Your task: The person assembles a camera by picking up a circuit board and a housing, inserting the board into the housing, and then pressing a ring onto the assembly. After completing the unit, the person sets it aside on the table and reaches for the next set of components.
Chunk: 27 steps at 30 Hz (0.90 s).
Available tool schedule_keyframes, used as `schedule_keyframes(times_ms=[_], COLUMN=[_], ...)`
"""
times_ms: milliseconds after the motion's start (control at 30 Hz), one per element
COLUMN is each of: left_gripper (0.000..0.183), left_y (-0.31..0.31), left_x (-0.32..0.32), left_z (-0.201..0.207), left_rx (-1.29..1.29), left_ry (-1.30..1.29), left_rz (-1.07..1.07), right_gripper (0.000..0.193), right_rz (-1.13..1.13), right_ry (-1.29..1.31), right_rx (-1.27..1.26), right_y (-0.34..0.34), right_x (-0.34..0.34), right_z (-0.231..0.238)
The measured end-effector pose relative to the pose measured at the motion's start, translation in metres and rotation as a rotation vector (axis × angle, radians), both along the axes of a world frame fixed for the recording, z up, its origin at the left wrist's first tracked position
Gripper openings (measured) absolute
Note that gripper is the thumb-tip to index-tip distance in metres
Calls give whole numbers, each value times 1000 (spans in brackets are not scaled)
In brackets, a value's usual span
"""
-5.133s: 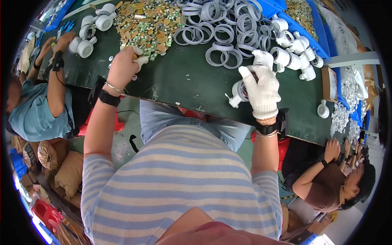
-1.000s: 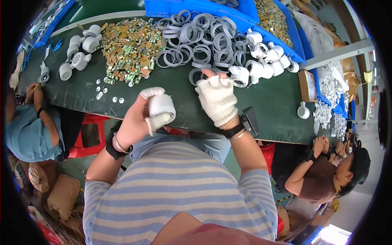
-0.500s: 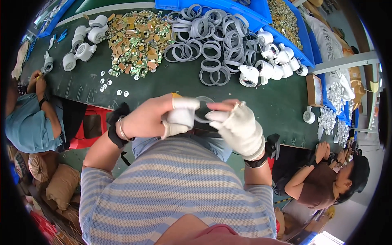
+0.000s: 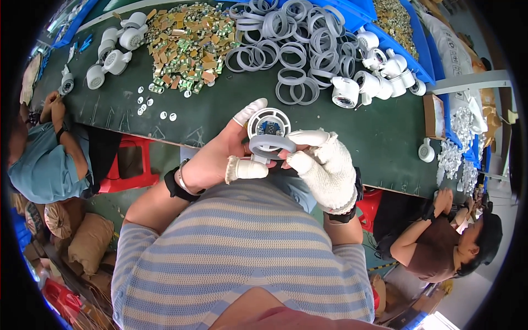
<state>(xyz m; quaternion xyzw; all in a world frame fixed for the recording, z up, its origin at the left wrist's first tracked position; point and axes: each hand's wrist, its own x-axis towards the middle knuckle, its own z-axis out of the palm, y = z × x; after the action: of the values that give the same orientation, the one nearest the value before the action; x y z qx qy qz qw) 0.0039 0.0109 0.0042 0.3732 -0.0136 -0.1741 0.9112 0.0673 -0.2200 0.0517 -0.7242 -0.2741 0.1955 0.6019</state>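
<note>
My left hand [image 4: 212, 159] is closed around a round white plastic housing [image 4: 253, 125], with cloth covers on its thumb and a finger. The housing's open face is turned up, showing a small blue circuit board [image 4: 269, 128] inside a white rim. My right hand [image 4: 327, 173], in a white knitted glove with some bare fingertips, pinches a grey ring [image 4: 273, 143]. That ring is tilted over the housing's near side; whether it touches the rim I cannot tell. Both hands are above the near edge of the green table [image 4: 220, 118].
Beyond my hands lie a heap of grey rings [image 4: 291, 55], a pile of small circuit boards [image 4: 184, 47] and white housings [image 4: 379, 77]. White discs [image 4: 163, 115] lie to the left. Blue bins [image 4: 352, 14] line the far side. One person [image 4: 47, 159] sits left, another [image 4: 429, 247] right.
The housing in my left hand has turned, so its open face with the board now shows. My right hand has brought the grey ring over its near side. The whole view has shifted slightly.
</note>
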Motion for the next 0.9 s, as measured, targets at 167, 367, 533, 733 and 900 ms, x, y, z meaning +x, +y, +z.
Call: schedule_keyframes(times_ms=[167,367,533,733,900], left_gripper=[117,115,105,93,96], left_y=[0,0,-3,-11,-13], left_x=[-2,-1,-2,-5,-3], left_z=[-3,-7,-9,-15,-19], left_rx=[92,98,131,259,56], left_ry=[-20,-55,-28,-146,-62], left_rz=[-4,2,64,98,146], right_gripper=[26,26,26,33,35], right_rz=[3,-25,-41,-192,-253], right_ry=[-36,-71,-14,-319,-530], right_rx=[48,34,-113,-116,-242], right_y=[0,0,0,14,22], right_x=[-2,0,-1,2,-1], right_z=[0,2,2,-8,-8])
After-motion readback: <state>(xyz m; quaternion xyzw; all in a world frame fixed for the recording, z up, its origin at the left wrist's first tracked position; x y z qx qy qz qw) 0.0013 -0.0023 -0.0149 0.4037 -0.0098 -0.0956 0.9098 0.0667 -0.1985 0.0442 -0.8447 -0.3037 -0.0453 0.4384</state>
